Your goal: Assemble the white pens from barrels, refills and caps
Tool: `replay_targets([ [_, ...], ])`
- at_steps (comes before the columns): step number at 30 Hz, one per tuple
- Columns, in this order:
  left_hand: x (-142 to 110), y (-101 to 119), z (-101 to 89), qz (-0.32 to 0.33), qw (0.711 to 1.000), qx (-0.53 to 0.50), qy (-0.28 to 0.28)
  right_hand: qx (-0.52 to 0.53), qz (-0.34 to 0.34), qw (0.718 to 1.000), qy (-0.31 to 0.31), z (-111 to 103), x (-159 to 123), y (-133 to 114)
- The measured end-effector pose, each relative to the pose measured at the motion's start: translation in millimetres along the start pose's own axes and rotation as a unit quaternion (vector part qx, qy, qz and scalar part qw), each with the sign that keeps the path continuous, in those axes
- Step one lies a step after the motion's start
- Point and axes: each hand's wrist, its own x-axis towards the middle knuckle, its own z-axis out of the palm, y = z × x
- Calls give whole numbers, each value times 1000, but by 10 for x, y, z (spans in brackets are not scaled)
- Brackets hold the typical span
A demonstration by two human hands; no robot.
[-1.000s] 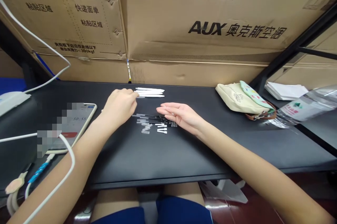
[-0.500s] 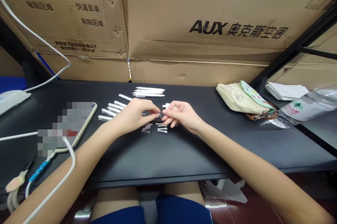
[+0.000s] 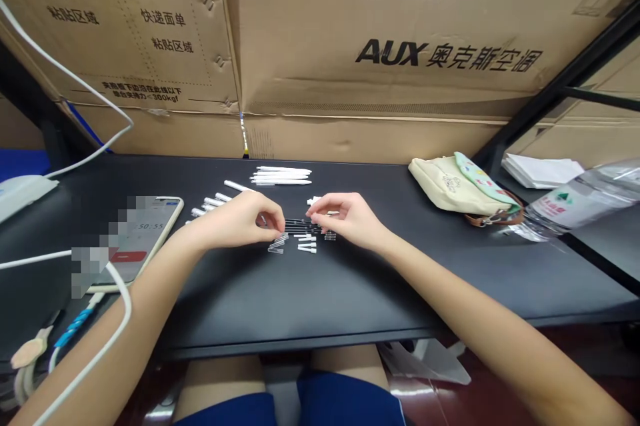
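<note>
My left hand [image 3: 250,219] is closed, thumb and index finger together right beside some small clear plastic pieces [image 3: 277,247]. What it pinches, if anything, is too small to make out. Opposite it, my right hand [image 3: 353,219] has curled fingers with the tips at the ends of several thin dark pen refills [image 3: 299,227]. I cannot make out what lies between those fingertips. Below the refills are small white pen parts [image 3: 307,247], and by the right thumb lie little coiled springs [image 3: 330,236]. White pen barrels [image 3: 216,200] lie partly hidden behind my left hand.
Several white pens [image 3: 281,176] lie farther back on the black table [image 3: 310,299]. A phone [image 3: 150,239] with white cables is at left. At right are a cream pouch [image 3: 453,186], a plastic bottle [image 3: 575,203] and white paper [image 3: 543,170]. Cardboard boxes [image 3: 320,86] stand behind.
My hands have moved apart from near contact. The left moved left and down to the clear pieces, uncovering more of the refills; the right stays near their right ends.
</note>
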Motion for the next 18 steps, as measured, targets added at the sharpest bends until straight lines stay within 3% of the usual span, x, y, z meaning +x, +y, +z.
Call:
replay_targets([
  [7,-5,47,-17,-49,996,18,-73,-186,-113,971,-100,-28,-70,-99],
  [12,-8,42,-11,-73,994,25,-81,-221,-150,952,-149,-46,-52,-69],
  [18,-7,3,7,-77,993,19,-87,-245,-154,944,-157,-37,-48,-36],
])
